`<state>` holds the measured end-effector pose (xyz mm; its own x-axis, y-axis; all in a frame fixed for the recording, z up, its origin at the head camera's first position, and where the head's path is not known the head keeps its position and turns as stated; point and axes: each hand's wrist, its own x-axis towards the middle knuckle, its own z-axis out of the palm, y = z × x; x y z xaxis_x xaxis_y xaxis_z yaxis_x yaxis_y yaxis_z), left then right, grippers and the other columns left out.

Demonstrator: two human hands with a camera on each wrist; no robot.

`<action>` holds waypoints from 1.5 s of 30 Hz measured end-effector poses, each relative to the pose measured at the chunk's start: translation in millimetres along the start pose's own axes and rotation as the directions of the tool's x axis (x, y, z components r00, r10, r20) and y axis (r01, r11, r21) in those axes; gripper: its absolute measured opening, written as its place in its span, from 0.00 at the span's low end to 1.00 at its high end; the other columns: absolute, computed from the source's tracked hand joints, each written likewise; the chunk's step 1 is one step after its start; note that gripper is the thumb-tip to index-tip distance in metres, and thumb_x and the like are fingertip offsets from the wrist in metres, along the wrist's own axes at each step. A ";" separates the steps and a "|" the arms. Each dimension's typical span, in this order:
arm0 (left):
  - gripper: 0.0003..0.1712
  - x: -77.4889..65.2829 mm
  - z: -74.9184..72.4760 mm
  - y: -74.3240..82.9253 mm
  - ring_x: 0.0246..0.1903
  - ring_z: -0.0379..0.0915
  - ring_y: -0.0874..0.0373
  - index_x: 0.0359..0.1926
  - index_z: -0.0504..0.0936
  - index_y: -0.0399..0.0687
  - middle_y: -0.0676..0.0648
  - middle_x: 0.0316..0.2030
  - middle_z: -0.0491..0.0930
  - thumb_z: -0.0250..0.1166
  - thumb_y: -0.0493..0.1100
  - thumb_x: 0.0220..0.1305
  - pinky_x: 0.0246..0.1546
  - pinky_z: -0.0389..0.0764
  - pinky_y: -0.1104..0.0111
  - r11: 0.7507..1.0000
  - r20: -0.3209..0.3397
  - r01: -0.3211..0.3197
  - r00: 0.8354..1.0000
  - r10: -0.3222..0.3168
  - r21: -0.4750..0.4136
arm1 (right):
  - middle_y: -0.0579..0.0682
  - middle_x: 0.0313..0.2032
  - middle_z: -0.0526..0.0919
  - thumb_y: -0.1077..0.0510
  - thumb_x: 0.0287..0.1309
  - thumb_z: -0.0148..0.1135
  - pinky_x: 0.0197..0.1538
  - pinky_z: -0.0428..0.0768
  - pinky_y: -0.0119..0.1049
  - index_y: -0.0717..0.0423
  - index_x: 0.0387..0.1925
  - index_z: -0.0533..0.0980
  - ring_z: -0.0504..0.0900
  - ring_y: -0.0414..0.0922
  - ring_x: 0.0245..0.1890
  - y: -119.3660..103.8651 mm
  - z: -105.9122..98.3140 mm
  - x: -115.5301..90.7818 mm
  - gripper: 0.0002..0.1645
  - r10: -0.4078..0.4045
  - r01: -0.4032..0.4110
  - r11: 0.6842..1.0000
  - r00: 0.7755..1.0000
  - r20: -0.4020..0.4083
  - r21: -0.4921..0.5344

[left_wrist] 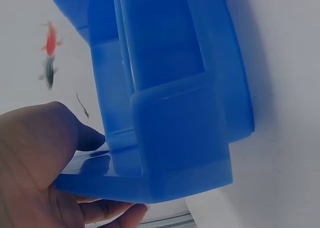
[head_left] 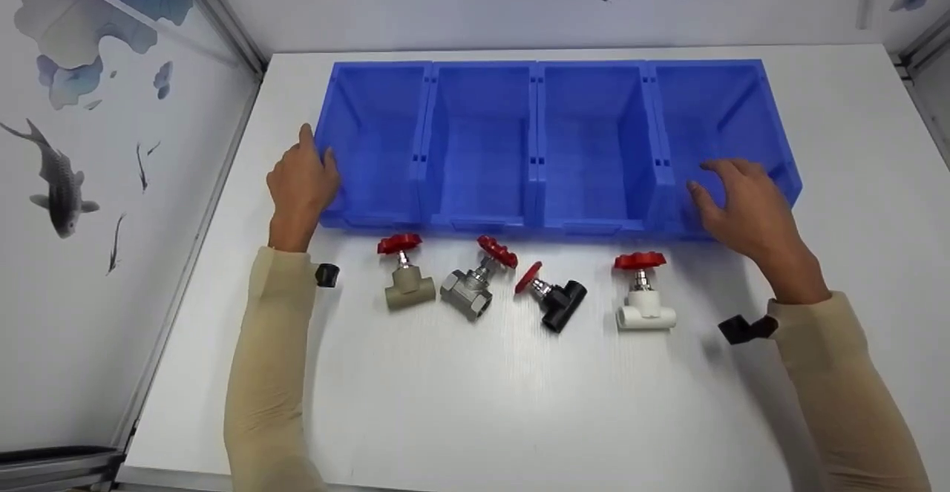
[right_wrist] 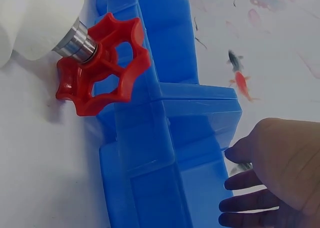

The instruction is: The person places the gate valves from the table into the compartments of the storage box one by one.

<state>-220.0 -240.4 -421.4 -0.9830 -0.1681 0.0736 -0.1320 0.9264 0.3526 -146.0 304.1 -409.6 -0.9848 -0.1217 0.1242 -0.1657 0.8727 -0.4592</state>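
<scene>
Several blue plastic bins point(head_left: 482, 226) stand side by side in a row. My left hand point(head_left: 303, 180) grips the outer side wall of the leftmost bin point(left_wrist: 185, 138), thumb inside and fingers outside. Over the front of the rightmost bin point(head_left: 783, 143), my right hand point(head_left: 749, 214) hovers with its fingers apart and nothing in them. In front of the row lie valves with red handwheels: a beige valve point(head_left: 408, 288), a grey metal valve point(head_left: 467, 292), a black valve point(head_left: 562, 305) and a white valve point(head_left: 646, 310). The right wrist view shows a red handwheel point(right_wrist: 130, 72) close up.
The white table point(head_left: 475, 403) carries the bins and valves. White panels with painted fish point(head_left: 59, 180) rise at the left and at the back point(head_left: 482, 2). A small black device point(head_left: 326, 275) sits by the left cuff, another black device point(head_left: 738, 329) by the right.
</scene>
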 end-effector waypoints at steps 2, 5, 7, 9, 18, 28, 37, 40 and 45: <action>0.33 1.0 1.1 -0.8 0.53 0.74 0.29 0.73 0.57 0.33 0.27 0.58 0.75 0.49 0.46 0.75 0.49 0.75 0.39 1.000 0.004 0.004 1.000 -0.004 0.000 | 0.73 0.58 0.73 0.55 0.70 0.55 0.62 0.63 0.67 0.72 0.58 0.73 0.66 0.71 0.63 -0.7 0.3 -0.7 0.25 -0.006 0.006 1.000 1.000 -0.002 0.002; 0.31 2.0 2.3 -1.3 0.51 0.75 0.28 0.72 0.60 0.34 0.26 0.56 0.76 0.50 0.46 0.75 0.47 0.75 0.39 1.000 0.005 0.006 1.000 -0.006 0.001 | 0.73 0.57 0.74 0.56 0.69 0.56 0.61 0.63 0.67 0.72 0.56 0.74 0.66 0.71 0.62 -1.6 0.6 -1.5 0.24 -0.011 0.011 1.000 1.000 -0.006 0.004; 0.30 2.5 3.0 -1.5 0.49 0.76 0.28 0.71 0.61 0.34 0.26 0.54 0.77 0.50 0.45 0.75 0.45 0.76 0.39 1.000 0.006 0.008 1.000 -0.008 0.001 | 0.73 0.57 0.74 0.57 0.69 0.56 0.60 0.64 0.67 0.72 0.55 0.74 0.67 0.71 0.62 -2.1 0.6 -2.1 0.23 -0.012 0.012 1.000 1.000 -0.010 0.006; 0.28 2.6 3.5 -1.5 0.47 0.77 0.27 0.69 0.62 0.34 0.25 0.52 0.78 0.49 0.45 0.75 0.44 0.76 0.39 1.000 0.010 0.012 1.000 -0.012 -0.003 | 0.73 0.56 0.75 0.57 0.68 0.56 0.60 0.65 0.67 0.72 0.54 0.75 0.67 0.70 0.61 -2.7 0.6 -2.6 0.22 -0.013 0.014 1.000 1.000 -0.017 0.009; 0.25 0.8 7.3 -1.7 0.46 0.78 0.28 0.65 0.64 0.30 0.23 0.48 0.79 0.49 0.43 0.76 0.43 0.77 0.40 0.999 -0.003 -0.001 1.000 0.001 -0.052 | 0.71 0.48 0.79 0.59 0.68 0.56 0.53 0.69 0.64 0.72 0.48 0.77 0.72 0.68 0.54 -4.5 3.3 -7.4 0.18 -0.038 0.041 0.998 0.997 -0.066 0.049; 0.25 1.0 7.5 -2.5 0.47 0.77 0.28 0.66 0.62 0.30 0.23 0.49 0.78 0.49 0.42 0.76 0.45 0.76 0.40 0.996 0.010 -0.007 1.000 0.008 -0.090 | 0.68 0.41 0.80 0.60 0.67 0.56 0.45 0.72 0.61 0.70 0.42 0.78 0.76 0.65 0.46 -6.4 5.5 -16.3 0.14 -0.021 0.027 0.997 0.997 -0.077 0.076; 0.25 3.4 6.8 -3.1 0.49 0.76 0.28 0.67 0.62 0.30 0.23 0.52 0.77 0.49 0.42 0.76 0.47 0.76 0.41 0.995 0.013 -0.001 1.000 0.003 -0.098 | 0.63 0.35 0.81 0.59 0.68 0.55 0.40 0.73 0.54 0.67 0.39 0.78 0.79 0.61 0.38 -5.4 7.1 -26.7 0.12 -0.024 0.026 0.997 0.999 -0.036 0.075; 0.26 3.5 6.8 -3.2 0.50 0.76 0.28 0.67 0.62 0.30 0.24 0.52 0.77 0.49 0.42 0.76 0.48 0.76 0.41 0.994 0.016 0.001 1.000 0.001 -0.105 | 0.63 0.35 0.82 0.59 0.68 0.55 0.39 0.73 0.53 0.67 0.39 0.78 0.79 0.60 0.38 -5.2 7.4 -30.1 0.13 -0.011 0.011 0.997 1.000 -0.009 0.080; 0.26 3.0 7.9 -3.7 0.49 0.77 0.29 0.67 0.62 0.31 0.24 0.51 0.78 0.49 0.42 0.76 0.46 0.77 0.41 0.994 0.010 -0.004 1.000 0.006 -0.107 | 0.62 0.34 0.83 0.59 0.68 0.56 0.36 0.73 0.48 0.67 0.38 0.79 0.80 0.57 0.35 -8.0 6.8 -35.8 0.12 0.003 -0.004 0.997 1.000 0.008 0.081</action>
<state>-223.5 -241.7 -429.9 -0.9849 -0.1597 0.0667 -0.1131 0.8858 0.4502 -109.8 298.3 -416.3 -0.9856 -0.1227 0.1159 -0.1659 0.8318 -0.5297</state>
